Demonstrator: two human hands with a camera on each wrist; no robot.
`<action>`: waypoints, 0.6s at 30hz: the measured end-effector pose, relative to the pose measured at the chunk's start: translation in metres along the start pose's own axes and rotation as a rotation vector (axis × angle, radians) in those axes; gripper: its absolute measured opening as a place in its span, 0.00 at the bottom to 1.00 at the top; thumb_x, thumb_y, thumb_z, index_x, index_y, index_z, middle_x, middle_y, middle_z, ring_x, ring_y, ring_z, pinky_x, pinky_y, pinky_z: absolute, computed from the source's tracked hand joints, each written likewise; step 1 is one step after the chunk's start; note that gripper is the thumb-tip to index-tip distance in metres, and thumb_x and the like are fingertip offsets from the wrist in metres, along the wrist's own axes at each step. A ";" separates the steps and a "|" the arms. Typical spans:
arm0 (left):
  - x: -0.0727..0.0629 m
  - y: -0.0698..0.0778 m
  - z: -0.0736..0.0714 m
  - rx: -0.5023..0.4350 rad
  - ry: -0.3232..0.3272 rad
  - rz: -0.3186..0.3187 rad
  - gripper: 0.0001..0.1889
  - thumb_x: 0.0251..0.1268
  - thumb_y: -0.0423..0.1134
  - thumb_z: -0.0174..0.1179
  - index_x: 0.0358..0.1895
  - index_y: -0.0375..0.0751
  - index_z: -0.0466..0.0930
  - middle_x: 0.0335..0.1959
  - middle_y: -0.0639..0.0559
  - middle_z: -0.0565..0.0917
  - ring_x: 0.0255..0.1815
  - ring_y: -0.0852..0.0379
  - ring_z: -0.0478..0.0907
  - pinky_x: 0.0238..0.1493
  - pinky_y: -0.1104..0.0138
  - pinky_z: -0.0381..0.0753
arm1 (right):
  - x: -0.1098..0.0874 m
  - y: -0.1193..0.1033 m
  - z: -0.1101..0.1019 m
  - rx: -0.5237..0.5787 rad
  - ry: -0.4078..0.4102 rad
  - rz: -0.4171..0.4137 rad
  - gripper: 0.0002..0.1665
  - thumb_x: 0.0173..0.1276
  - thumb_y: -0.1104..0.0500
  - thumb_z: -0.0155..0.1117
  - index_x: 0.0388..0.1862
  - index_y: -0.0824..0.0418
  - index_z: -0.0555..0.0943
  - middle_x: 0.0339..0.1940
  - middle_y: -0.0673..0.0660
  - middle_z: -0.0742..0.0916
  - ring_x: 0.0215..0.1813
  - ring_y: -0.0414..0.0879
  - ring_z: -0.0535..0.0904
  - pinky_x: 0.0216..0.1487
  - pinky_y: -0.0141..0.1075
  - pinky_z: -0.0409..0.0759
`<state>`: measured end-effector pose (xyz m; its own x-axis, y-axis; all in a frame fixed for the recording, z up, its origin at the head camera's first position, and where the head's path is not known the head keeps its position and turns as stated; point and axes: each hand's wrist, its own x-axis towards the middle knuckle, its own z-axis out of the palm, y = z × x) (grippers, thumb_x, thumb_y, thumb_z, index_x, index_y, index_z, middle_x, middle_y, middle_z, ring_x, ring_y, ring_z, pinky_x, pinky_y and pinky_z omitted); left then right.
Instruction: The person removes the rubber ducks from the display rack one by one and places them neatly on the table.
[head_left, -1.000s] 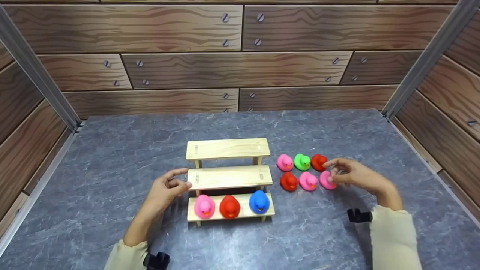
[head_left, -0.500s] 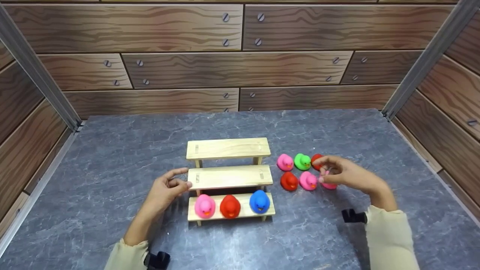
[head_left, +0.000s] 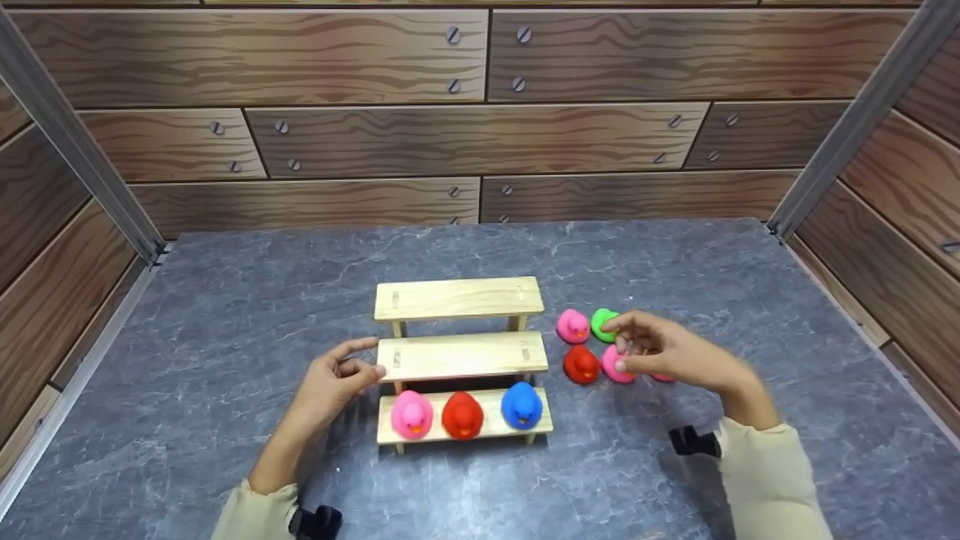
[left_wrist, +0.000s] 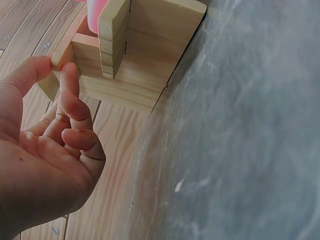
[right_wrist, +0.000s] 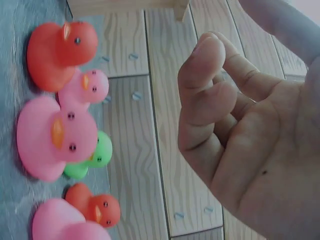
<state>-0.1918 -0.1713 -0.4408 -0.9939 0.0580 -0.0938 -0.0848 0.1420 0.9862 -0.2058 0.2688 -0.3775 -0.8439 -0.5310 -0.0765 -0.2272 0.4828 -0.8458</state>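
My left hand [head_left: 330,386] grips the left end of the middle board of a three-step wooden stand [head_left: 461,356], thumb and index finger against its edge in the left wrist view. On the lowest step sit a pink duck [head_left: 412,415], a red duck [head_left: 463,416] and a blue duck [head_left: 522,406]. My right hand [head_left: 679,360] hovers over the rubber ducks right of the stand, fingers loosely bent, holding nothing. Around it are a green duck [head_left: 602,325], a red duck [head_left: 581,365] and a pink duck [head_left: 613,366]. The hand hides another red duck [right_wrist: 102,207], visible in the right wrist view.
Another pink duck [head_left: 573,325] stands by the stand's right side, at the back row's left end. A further pink duck [head_left: 663,377] shows partly beneath the right hand. Wood-patterned walls [head_left: 480,139] enclose the grey marbled tabletop [head_left: 247,315].
My right hand has moved left over the ducks, from the right-hand pair towards the green duck and the middle pink one. The left hand stays on the stand.
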 end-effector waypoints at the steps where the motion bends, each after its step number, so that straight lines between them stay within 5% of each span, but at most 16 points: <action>1: 0.000 0.000 0.000 0.002 -0.001 0.001 0.26 0.57 0.28 0.64 0.61 0.33 0.73 0.25 0.56 0.83 0.27 0.60 0.77 0.32 0.71 0.73 | 0.001 -0.001 0.002 0.002 -0.003 -0.010 0.26 0.66 0.62 0.64 0.61 0.68 0.70 0.41 0.60 0.76 0.39 0.37 0.73 0.35 0.29 0.75; 18: 0.000 -0.001 0.001 -0.014 0.012 -0.012 0.25 0.57 0.27 0.63 0.61 0.33 0.73 0.24 0.56 0.82 0.26 0.61 0.74 0.30 0.71 0.71 | 0.010 -0.013 0.032 -0.026 -0.011 -0.066 0.30 0.64 0.60 0.67 0.62 0.68 0.69 0.41 0.65 0.77 0.36 0.39 0.73 0.37 0.28 0.75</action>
<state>-0.1919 -0.1707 -0.4414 -0.9936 0.0446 -0.1041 -0.0976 0.1290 0.9868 -0.1961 0.2348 -0.3841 -0.8216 -0.5695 -0.0270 -0.2944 0.4643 -0.8354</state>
